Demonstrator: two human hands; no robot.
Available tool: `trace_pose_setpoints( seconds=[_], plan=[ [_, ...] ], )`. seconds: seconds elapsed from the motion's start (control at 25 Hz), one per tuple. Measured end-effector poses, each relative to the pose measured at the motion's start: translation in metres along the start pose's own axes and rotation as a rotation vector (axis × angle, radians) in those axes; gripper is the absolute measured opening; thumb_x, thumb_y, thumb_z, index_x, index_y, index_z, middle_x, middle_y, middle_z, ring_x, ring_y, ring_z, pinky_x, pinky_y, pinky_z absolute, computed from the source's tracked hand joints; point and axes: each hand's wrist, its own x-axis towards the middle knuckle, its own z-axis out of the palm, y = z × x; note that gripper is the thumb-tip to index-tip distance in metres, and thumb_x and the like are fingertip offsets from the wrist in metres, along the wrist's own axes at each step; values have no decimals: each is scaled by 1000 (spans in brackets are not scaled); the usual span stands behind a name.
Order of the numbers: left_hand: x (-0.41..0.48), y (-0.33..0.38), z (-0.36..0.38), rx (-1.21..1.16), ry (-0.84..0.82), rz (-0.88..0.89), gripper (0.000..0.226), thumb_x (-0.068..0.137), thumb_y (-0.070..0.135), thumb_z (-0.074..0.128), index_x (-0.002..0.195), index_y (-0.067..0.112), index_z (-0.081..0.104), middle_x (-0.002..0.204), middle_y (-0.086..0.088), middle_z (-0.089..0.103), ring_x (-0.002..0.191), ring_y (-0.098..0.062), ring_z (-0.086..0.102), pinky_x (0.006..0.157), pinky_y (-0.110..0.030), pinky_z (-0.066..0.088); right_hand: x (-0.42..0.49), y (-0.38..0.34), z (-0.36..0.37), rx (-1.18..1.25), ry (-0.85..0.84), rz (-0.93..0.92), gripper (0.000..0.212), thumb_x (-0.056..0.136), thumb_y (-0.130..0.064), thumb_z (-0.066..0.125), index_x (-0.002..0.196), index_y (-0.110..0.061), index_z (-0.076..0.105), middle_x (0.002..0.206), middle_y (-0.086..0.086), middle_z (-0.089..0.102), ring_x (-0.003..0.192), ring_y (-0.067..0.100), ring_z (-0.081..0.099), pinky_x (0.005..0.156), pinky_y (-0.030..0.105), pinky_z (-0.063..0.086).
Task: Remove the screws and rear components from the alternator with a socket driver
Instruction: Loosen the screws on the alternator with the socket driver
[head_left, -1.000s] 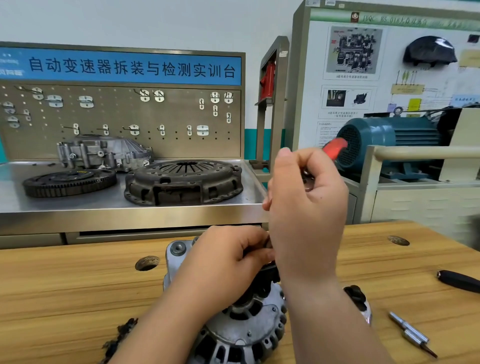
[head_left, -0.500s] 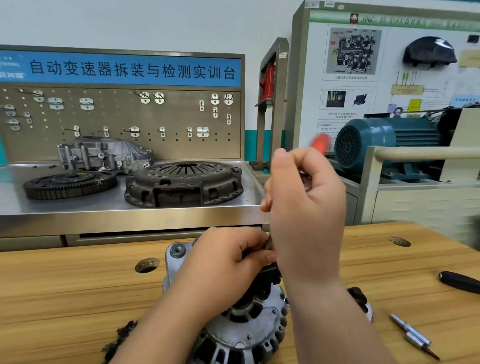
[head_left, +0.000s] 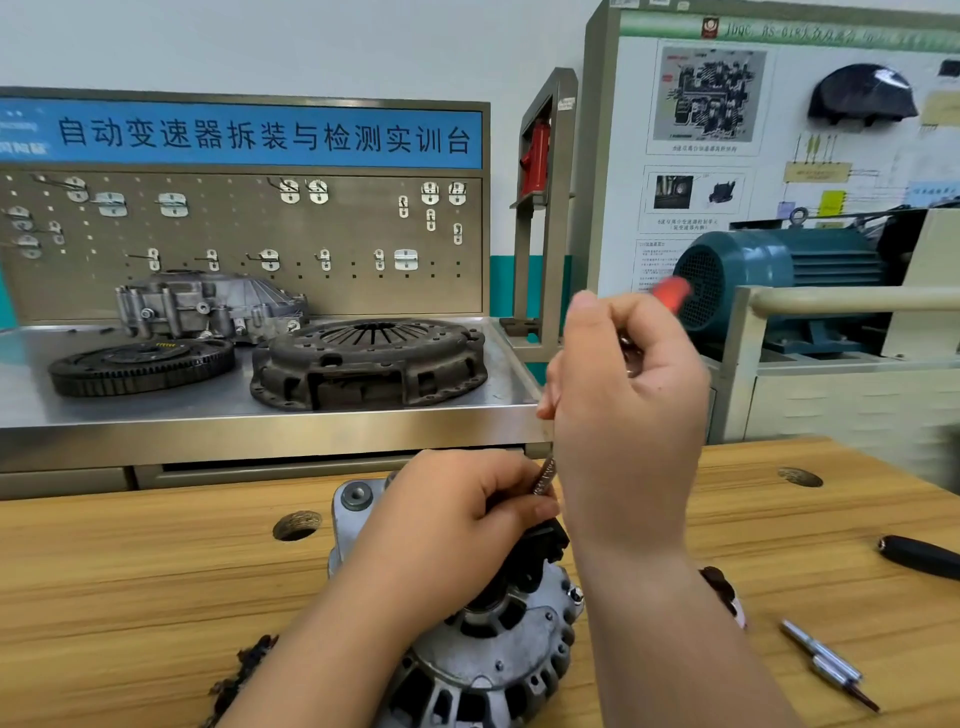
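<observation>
A silver alternator lies on the wooden bench near the front edge, its black rear parts facing up. My right hand grips the socket driver; its red handle end sticks out above my fingers and looks blurred. The driver's metal shaft runs down to the rear of the alternator. My left hand pinches the lower shaft just above the black parts. The driver's tip and the screw are hidden behind my hands.
Two metal driver bits and a black handle lie on the bench at right. A dark loose part sits at the alternator's left. Behind stand a steel table with clutch parts, a pegboard and a teal motor.
The red handle end has swung left, then back right, above my right hand as the driver turns. My left hand stays on the shaft; the alternator has not moved.
</observation>
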Motion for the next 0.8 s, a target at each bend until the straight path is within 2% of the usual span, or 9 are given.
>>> trace_pose_setpoints(
  seconds=[0.08, 0.24, 0.32, 0.4, 0.48, 0.56, 0.64, 0.72, 0.8],
  plan=[
    [0, -1, 1, 3, 4, 10, 18, 85, 38, 57, 85, 24, 69, 77, 2, 70, 75, -16, 64, 70, -39, 51, -1, 0, 1, 34, 10, 21, 30, 87, -24, 50, 61, -12, 41, 49, 15, 36, 47, 31, 37, 48, 42, 41],
    [-3, -2, -3, -31, -11, 66, 22, 84, 38, 58, 63, 37, 52, 61, 10, 57, 59, -8, 50, 62, -34, 47, 9, -10, -11, 589, -534, 277, 24, 83, -16, 53, 61, -17, 44, 40, -4, 32, 34, 14, 32, 42, 23, 34],
    [-3, 0, -4, 5, -23, 70, 21, 81, 40, 55, 61, 38, 50, 57, 14, 52, 56, -4, 46, 58, -30, 42, 10, -11, -12, 672, -637, 289, 23, 82, -15, 54, 61, -18, 46, 39, -5, 34, 33, 12, 34, 42, 23, 31],
    [-2, -1, -3, 18, -5, 49, 18, 86, 34, 59, 68, 29, 57, 60, 15, 58, 59, -4, 52, 58, -29, 44, 6, -6, -7, 438, -427, 219, 27, 84, -19, 52, 58, -18, 45, 41, 0, 35, 38, 18, 36, 44, 28, 34],
    [-1, 0, -1, 12, -5, 25, 11, 87, 27, 59, 81, 22, 67, 72, 7, 68, 70, -11, 62, 66, -37, 50, -1, -3, -1, 75, -99, 53, 29, 87, -24, 51, 60, -15, 43, 49, 12, 36, 47, 30, 37, 48, 41, 40],
    [-1, 1, 0, 5, 6, 36, 14, 87, 28, 57, 85, 21, 69, 76, 2, 70, 74, -16, 63, 68, -41, 50, -3, -2, 3, -29, 30, 5, 29, 87, -26, 50, 62, -14, 42, 53, 16, 37, 52, 34, 38, 51, 45, 42],
    [-1, 1, -1, 4, 6, 45, 16, 87, 33, 58, 82, 22, 67, 72, 1, 67, 70, -17, 61, 67, -41, 49, 1, -4, -2, 179, -132, 109, 28, 85, -22, 52, 59, -16, 41, 45, 6, 32, 42, 24, 35, 45, 35, 40],
    [-4, 0, -3, -12, -8, 64, 20, 84, 41, 56, 72, 25, 59, 65, 4, 61, 63, -14, 54, 63, -40, 47, 8, -9, -9, 503, -465, 245, 26, 82, -17, 55, 58, -18, 43, 40, -3, 32, 35, 15, 32, 41, 26, 34],
    [-4, 2, -4, 4, -40, 71, 18, 80, 43, 52, 63, 38, 51, 59, 11, 54, 58, -7, 48, 60, -34, 44, 11, -12, -15, 710, -673, 290, 22, 79, -15, 54, 59, -18, 46, 39, -6, 33, 33, 11, 33, 41, 22, 32]
  ],
)
